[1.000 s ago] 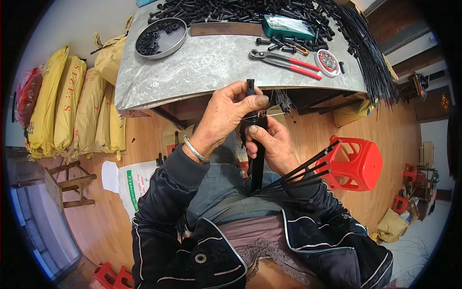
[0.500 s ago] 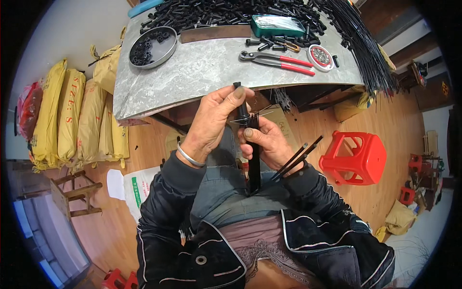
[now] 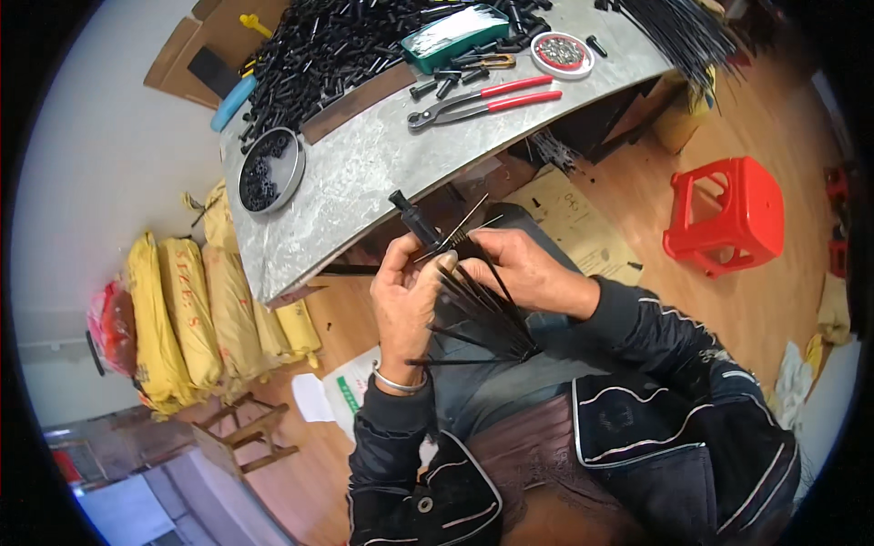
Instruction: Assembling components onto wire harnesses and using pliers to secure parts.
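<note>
My left hand (image 3: 405,296) is closed around the lower end of a black plastic tube piece (image 3: 411,217) with a flared tip, which leans up to the left. Thin black rods (image 3: 482,305), resembling umbrella ribs, fan down from it over my lap. Thin metal wire (image 3: 471,218) crosses at the joint, its ends sticking out. My right hand (image 3: 528,268) pinches the upper ends of the rods beside the joint with thumb and forefinger. Its other fingers are curled and partly hidden.
On the grey table (image 3: 355,173) lie red-handled pincers (image 3: 482,103), a round dish of black rings (image 3: 293,168), a green tray of wires (image 3: 455,41), a dish of small metal parts (image 3: 562,55) and heaped black tube pieces (image 3: 319,55). A red stool (image 3: 728,218) stands right.
The view has turned, and the table sits tilted. My left hand has shifted down the tube piece, leaving its tip uncovered. The rods, bundled before, now fan out; my right hand has moved to their upper ends.
</note>
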